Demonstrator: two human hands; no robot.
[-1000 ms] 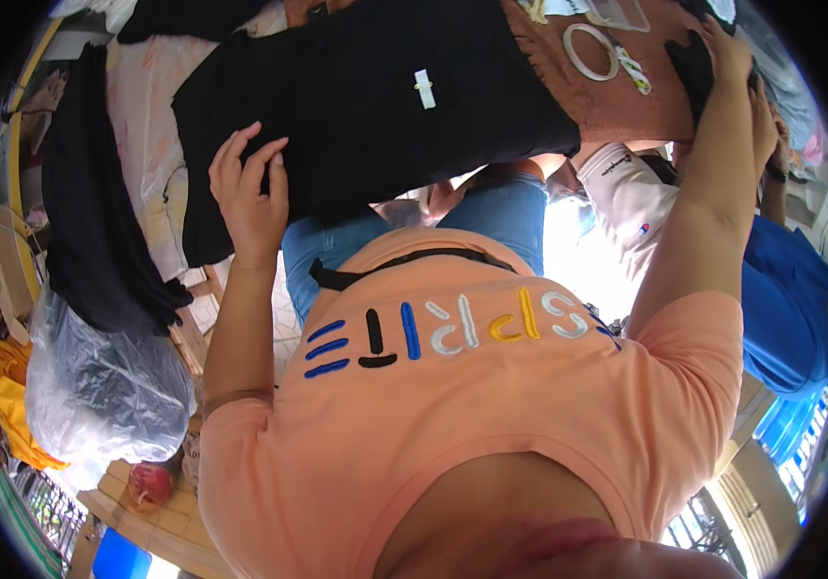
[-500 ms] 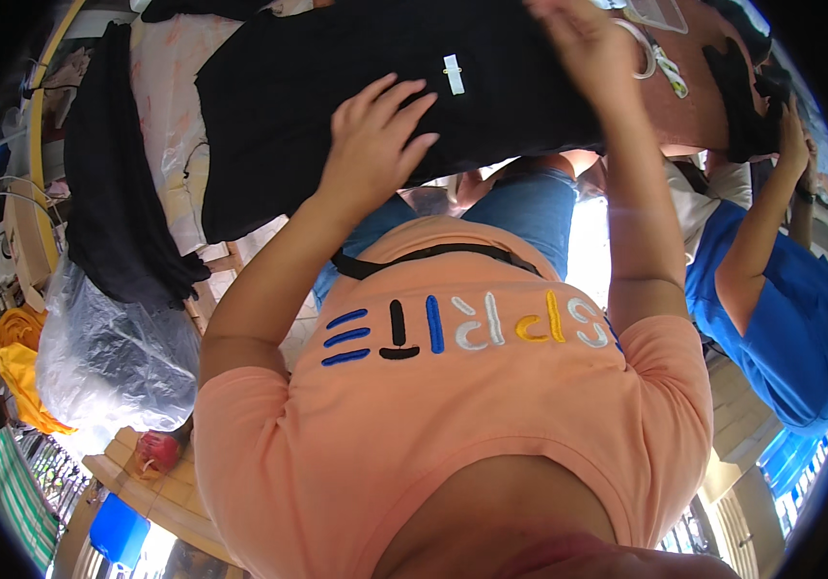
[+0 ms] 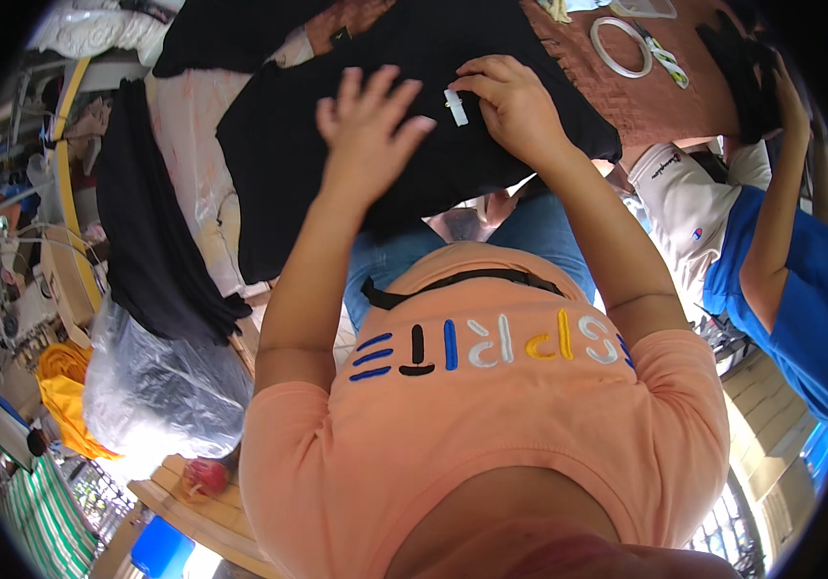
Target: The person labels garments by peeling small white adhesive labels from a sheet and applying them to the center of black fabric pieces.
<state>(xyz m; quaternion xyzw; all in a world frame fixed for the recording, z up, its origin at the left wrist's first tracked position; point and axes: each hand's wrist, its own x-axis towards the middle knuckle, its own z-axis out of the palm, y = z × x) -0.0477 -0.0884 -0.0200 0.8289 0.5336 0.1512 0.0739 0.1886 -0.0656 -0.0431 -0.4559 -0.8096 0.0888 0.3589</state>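
Observation:
A black garment (image 3: 279, 164) lies spread in front of me, with a small white tag (image 3: 456, 108) on it. My left hand (image 3: 371, 130) is open above the garment, fingers spread, left of the tag, with nothing in it. Just right of the tag, my right hand (image 3: 520, 106) has its fingers bent and close together. Its fingertips reach the tag's upper end. Whether they pinch the tag or the fabric under it is hidden.
Another black cloth (image 3: 149, 222) hangs at the left, above a clear plastic bag (image 3: 163, 386) and orange fabric (image 3: 71, 396). A white ring (image 3: 595, 43) lies on brown cloth (image 3: 588, 92) at the far right. A co-worker in blue (image 3: 786, 289) handles black fabric (image 3: 747, 82).
My right hand has come down from the far right edge to the tag. The garment's right side now slopes inward, baring more brown cloth. My left hand has lifted slightly and spread.

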